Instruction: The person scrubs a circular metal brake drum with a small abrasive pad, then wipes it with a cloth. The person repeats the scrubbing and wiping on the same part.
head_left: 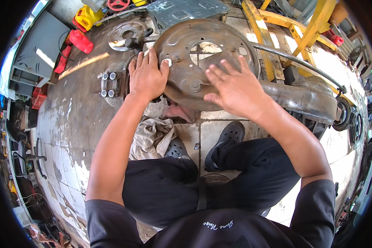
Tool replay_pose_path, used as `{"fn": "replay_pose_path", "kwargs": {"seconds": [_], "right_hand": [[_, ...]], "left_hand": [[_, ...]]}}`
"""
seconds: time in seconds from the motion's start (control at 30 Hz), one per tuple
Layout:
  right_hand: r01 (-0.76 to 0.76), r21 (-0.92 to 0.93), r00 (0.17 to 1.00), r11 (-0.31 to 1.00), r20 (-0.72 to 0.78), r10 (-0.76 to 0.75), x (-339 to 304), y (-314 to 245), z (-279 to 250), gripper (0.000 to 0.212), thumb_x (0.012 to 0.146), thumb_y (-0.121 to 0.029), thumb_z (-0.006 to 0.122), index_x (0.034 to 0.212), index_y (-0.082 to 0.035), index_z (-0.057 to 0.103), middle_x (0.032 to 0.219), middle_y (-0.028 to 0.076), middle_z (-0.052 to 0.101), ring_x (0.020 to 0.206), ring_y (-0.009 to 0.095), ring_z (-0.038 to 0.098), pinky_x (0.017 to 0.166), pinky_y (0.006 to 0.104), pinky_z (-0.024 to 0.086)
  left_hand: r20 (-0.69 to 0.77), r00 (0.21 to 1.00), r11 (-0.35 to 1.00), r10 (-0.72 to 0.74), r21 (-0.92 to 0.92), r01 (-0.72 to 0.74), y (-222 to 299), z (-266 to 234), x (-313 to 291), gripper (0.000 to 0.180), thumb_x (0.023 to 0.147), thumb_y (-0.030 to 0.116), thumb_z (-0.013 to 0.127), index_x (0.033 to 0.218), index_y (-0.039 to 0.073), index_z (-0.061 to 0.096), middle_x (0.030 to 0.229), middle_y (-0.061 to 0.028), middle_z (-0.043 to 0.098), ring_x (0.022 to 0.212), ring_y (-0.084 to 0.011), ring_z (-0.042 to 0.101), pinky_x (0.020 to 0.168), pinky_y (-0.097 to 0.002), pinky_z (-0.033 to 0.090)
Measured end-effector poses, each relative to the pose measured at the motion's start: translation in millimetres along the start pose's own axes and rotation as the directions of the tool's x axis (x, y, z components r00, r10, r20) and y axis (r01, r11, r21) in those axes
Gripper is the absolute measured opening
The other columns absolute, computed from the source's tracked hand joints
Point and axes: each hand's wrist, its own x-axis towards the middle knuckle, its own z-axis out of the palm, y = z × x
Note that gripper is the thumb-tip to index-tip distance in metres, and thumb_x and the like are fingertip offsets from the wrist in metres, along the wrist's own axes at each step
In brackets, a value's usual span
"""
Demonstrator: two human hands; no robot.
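Note:
A large round brown metal backing plate (182, 41) stands in front of me, with a big central opening and several smaller holes. My left hand (148, 78) rests on its left edge, fingers stretched out and thumb apart. My right hand (235, 84) lies over the plate's right side, fingers spread, slightly blurred. Under its fingers is a flat brown sheet (213, 61), perhaps sandpaper, partly covering the central opening. The palm hides the rest of it. Beside my left wrist sits a metal part with bolt heads (110, 84).
A heavy axle housing (297, 97) extends right, with a long rod (301, 62) above it. A round metal disc (126, 35) and dark case (186, 10) lie beyond. A yellow frame (273, 45) stands at far right. A grey cloth (151, 138) lies by my feet.

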Motion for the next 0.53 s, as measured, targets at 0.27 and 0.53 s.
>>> {"fn": "replay_pose_path", "kwargs": {"seconds": [0.27,0.53], "right_hand": [[0.050,0.171,0.995,0.984,-0.090,-0.035,5,11,1,0.041,0.098,-0.038,0.054,0.121,-0.006,0.066,0.128,0.014,0.064,0.118,0.031,0.061,0.102,0.0535,0.042],[0.052,0.395,0.986,0.917,-0.165,0.015,7,6,-21,0.024,0.092,-0.024,0.063,0.080,-0.004,0.067,0.080,0.018,0.069,0.080,0.037,0.068,0.076,0.0469,0.052]], "left_hand": [[0.009,1.000,1.000,0.001,-0.005,0.000,2,-2,0,0.071,0.102,0.047,0.032,0.150,-0.007,0.032,0.150,-0.0233,0.045,0.146,-0.0366,0.032,0.120,-0.0493,0.017],[-0.043,0.999,1.000,0.024,0.010,-0.023,-3,3,-1,0.070,0.103,0.046,0.035,0.149,-0.007,0.033,0.146,-0.0260,0.048,0.143,-0.0400,0.036,0.117,-0.0519,0.022]]}}
